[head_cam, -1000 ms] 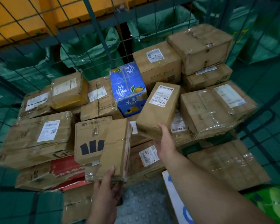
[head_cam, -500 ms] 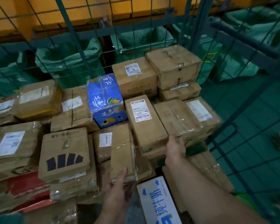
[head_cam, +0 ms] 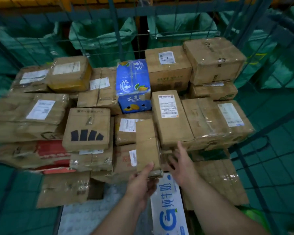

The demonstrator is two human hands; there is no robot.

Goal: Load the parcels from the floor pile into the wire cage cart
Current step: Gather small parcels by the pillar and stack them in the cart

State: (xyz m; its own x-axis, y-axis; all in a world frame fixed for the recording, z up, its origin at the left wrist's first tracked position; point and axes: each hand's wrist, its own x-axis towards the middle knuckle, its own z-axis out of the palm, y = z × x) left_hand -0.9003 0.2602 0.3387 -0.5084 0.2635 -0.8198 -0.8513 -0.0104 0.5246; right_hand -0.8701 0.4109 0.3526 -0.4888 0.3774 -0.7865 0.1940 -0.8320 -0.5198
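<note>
At the back I see a row of green sacks point(head_cam: 102, 36), slack and creased, with a yellow beam point(head_cam: 32, 2) running above them. The floor point(head_cam: 285, 167) on the right is green too, and the light looks dim and flat.

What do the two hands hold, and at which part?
The left hand grips the narrow brown parcel at its near end; the right hand holds nothing.

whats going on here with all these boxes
A person is packing parcels into a wire cage cart already stacked with boxes. The left hand grips the near end of a narrow brown box over the stack. The right hand is open by the near end of a long labelled box, holding nothing.
</note>
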